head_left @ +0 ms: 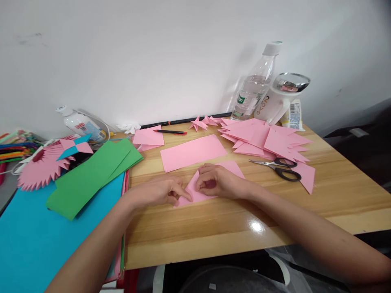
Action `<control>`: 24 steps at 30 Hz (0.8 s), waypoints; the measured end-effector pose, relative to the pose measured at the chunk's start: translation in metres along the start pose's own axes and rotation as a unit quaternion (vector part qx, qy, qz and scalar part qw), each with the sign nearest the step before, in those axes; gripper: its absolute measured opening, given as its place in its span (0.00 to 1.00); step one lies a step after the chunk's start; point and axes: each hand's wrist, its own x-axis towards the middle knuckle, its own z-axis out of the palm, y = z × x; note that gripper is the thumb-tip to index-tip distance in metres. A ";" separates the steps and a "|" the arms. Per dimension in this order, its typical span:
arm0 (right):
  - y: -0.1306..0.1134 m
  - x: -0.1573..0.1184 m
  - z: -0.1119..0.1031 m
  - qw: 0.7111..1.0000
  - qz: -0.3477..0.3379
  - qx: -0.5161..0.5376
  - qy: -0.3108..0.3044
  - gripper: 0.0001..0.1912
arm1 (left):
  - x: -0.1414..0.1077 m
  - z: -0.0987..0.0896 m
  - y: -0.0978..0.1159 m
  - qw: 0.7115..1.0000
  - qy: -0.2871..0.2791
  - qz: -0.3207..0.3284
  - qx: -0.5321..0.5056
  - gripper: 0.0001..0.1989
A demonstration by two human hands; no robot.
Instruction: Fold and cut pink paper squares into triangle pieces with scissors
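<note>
A pink paper sheet (230, 167) lies on the wooden table in front of me, its left end folded over at a slant. My left hand (163, 191) holds that end down, index finger pressed along the folded part and thumb near the corner. On the same sheet rests my right hand (218, 181), its fingers curled and thumb and index bent together at the slanted edge. The fingertips partly hide the paper there. Just behind, a flat pink paper strip (194, 152) lies apart from both hands.
Right of my hands lie scissors (279, 167) and a pile of folded pink pieces (259, 136). A water bottle (253, 87) and white mug (275, 101) stand behind. A pen (170, 132) lies at the back. Green strips (91, 175) rest on blue paper (27, 236) at left.
</note>
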 end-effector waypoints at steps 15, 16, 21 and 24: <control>0.003 -0.001 -0.002 1.000 0.015 -0.009 -0.017 0.02 | 0.001 0.000 0.002 1.000 0.005 0.022 0.008 0.14; 0.003 -0.001 -0.002 1.000 0.017 -0.008 -0.018 0.02 | 0.001 0.000 0.002 1.000 0.005 0.024 0.005 0.14; 0.003 -0.001 -0.001 1.000 0.021 -0.008 -0.021 0.04 | 0.002 0.000 -0.001 0.999 0.002 0.030 -0.014 0.15; 0.002 0.000 -0.002 1.000 0.018 -0.005 -0.020 0.04 | 0.002 0.000 -0.002 0.999 -0.003 0.029 -0.015 0.16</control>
